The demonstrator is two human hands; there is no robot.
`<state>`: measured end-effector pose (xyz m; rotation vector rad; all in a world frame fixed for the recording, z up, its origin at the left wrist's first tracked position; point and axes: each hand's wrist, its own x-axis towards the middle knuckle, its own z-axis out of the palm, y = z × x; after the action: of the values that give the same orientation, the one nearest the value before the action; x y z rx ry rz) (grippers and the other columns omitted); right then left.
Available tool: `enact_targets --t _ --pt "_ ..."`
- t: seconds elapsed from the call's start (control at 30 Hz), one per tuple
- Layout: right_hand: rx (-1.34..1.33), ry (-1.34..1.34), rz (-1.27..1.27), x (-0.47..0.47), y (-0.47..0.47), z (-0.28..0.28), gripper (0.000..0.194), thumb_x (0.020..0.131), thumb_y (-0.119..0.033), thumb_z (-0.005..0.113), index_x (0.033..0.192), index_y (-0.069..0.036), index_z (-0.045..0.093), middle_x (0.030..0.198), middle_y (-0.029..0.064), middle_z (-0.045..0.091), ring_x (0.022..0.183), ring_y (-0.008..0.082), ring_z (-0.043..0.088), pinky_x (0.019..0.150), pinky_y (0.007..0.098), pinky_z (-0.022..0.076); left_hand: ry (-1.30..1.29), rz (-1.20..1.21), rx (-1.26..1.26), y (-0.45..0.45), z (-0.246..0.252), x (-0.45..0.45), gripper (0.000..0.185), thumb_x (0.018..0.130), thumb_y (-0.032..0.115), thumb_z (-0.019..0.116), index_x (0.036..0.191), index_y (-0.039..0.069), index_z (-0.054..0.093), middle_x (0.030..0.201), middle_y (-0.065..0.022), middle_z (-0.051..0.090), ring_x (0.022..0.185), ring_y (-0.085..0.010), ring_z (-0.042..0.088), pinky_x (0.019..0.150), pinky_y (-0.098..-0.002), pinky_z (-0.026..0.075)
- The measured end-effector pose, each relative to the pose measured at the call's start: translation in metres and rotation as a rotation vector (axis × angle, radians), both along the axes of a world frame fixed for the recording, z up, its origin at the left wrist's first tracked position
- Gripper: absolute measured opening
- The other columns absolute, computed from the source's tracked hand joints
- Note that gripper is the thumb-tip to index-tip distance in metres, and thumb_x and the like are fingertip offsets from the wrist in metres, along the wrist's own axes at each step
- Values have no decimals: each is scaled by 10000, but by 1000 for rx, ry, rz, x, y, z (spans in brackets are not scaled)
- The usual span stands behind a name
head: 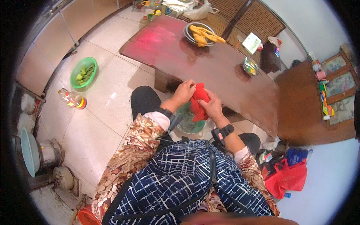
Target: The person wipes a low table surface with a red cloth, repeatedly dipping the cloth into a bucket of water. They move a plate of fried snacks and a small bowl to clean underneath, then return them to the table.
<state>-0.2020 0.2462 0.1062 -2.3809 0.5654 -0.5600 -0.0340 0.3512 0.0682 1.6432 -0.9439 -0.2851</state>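
Observation:
A wet-looking red cloth (200, 102) is bunched up between my two hands, over a green basin (189, 121) of water on the floor. My left hand (184, 91) grips the cloth at its upper left side. My right hand (212, 104) is closed round its right side, the thumb lying across it, and the lower end of the cloth hangs over the basin's rim. Black bands sit on both wrists. Just beyond the hands is the edge of a dark red wooden table (225, 76).
On the table stand a metal bowl (186, 35) with fried dough sticks (202, 35) and a small bowl (250, 67). To the left on the tiles are a green basin (95, 71) of green vegetables and plastic bottles (72, 99). A red bag (289, 177) lies at the right.

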Motion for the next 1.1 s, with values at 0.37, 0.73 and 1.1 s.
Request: enact_targets --t 0.37,0.73,1.1 --pt "1761 -439 105 -8 22 31 429 983 -200 626 1349 9 548 1221 122 677 1045 192 683 906 353 578 862 -328 -191 47 -11 -4 532 1041 523 515 1374 110 548 1304 -53 655 1130 -165 643 933 -350 494" --pt "1698 -612 296 -13 25 22 603 1036 -413 570 1493 -37 459 1408 143 608 1214 280 634 1067 404 504 892 -371 -180 53 20 -51 678 1020 434 613 1537 74 364 1470 -78 502 1331 -180 502 1089 -380 423" --pt "529 -236 -19 13 21 0 455 962 -189 695 1367 -9 593 1198 177 729 1090 248 702 938 360 543 1120 -418 -342 67 30 -70 683 1024 417 622 1554 98 334 1479 -57 493 1347 -172 502 1109 -395 452"
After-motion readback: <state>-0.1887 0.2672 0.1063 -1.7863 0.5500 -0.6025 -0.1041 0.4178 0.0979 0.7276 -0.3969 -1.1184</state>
